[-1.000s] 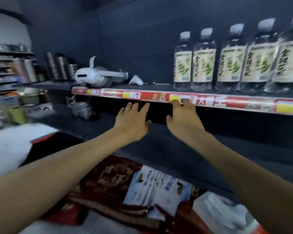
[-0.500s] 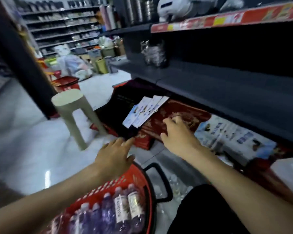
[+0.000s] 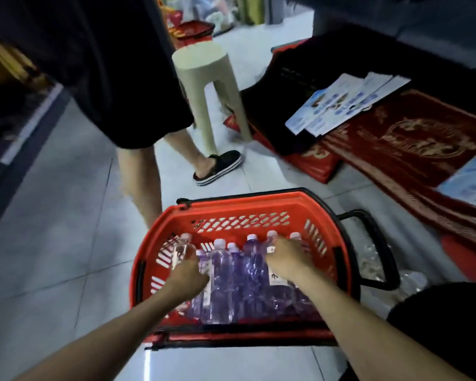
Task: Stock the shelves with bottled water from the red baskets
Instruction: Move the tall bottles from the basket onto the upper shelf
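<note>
A red basket [image 3: 242,207] with black handles sits on the tiled floor right below me. Several clear water bottles [image 3: 223,273] with pale caps lie packed inside it. My left hand [image 3: 187,273] is down in the basket's left half, fingers curled around a clear bottle [image 3: 181,250] at the left end. My right hand [image 3: 287,257] is in the right half, fingers curled over the bottles at that end [image 3: 272,239]. The shelf is out of view.
A person in black shorts and a slipper [image 3: 217,167] stands just beyond the basket on the left. A beige plastic stool [image 3: 204,75] stands behind. Red boxes [image 3: 412,138] and leaflets [image 3: 341,103] lie on the right; another red basket [image 3: 193,31] sits far back.
My view swung from the shelf down to the floor. Both hands dropped from the shelf edge into the red basket and now curl onto bottles. A person's legs came into view.
</note>
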The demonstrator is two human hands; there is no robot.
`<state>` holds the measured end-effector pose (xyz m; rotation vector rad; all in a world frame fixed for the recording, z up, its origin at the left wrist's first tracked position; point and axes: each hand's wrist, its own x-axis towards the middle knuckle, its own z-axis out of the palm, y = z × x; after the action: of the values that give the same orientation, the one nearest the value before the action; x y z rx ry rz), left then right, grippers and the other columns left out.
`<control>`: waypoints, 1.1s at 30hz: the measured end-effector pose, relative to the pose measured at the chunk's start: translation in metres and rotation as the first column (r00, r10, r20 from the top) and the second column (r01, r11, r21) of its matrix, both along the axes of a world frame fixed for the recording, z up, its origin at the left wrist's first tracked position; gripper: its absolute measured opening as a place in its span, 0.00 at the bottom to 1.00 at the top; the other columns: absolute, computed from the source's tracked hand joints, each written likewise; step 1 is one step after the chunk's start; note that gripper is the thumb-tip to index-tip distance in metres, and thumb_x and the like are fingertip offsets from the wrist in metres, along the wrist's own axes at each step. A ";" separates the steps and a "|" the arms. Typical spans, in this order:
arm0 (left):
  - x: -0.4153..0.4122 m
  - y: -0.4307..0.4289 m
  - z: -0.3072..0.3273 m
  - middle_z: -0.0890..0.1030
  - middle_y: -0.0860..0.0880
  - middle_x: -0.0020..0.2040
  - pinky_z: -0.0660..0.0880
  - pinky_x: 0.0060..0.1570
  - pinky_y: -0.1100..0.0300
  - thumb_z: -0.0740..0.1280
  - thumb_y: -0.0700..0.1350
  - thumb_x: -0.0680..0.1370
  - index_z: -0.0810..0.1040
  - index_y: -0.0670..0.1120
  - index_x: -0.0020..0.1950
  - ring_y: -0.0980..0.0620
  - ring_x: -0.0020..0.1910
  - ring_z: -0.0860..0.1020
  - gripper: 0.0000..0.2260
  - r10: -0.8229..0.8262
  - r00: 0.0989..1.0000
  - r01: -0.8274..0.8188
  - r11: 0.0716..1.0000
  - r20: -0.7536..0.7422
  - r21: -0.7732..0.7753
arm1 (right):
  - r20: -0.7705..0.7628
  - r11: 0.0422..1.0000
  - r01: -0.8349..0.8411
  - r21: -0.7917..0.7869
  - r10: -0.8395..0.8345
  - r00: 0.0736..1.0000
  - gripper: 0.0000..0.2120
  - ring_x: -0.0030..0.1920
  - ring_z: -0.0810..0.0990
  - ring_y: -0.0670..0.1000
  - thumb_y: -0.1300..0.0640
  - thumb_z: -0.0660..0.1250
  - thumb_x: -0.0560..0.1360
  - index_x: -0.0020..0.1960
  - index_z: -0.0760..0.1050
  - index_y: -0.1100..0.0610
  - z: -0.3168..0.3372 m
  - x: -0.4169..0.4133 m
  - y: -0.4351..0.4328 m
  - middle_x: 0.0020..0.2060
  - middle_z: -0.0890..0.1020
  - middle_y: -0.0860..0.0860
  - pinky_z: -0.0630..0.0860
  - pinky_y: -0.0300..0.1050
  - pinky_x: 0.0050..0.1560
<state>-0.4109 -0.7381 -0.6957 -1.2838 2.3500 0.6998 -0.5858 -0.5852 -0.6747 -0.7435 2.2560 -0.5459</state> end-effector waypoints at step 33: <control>-0.044 0.020 -0.076 0.85 0.45 0.39 0.80 0.39 0.43 0.77 0.47 0.70 0.77 0.42 0.51 0.40 0.40 0.82 0.16 0.339 0.933 -0.210 0.786 -0.120 0.581 | -0.033 0.983 0.135 0.128 -0.132 0.991 0.32 0.75 0.61 0.58 0.56 0.65 0.78 0.78 0.56 0.54 -0.090 -0.016 -0.025 0.77 0.58 0.56 0.67 0.51 0.69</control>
<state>-0.4547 -0.7177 -0.7722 -1.3231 1.8770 1.5661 -0.6014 -0.6106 -0.7650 -0.5393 2.3506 -0.4496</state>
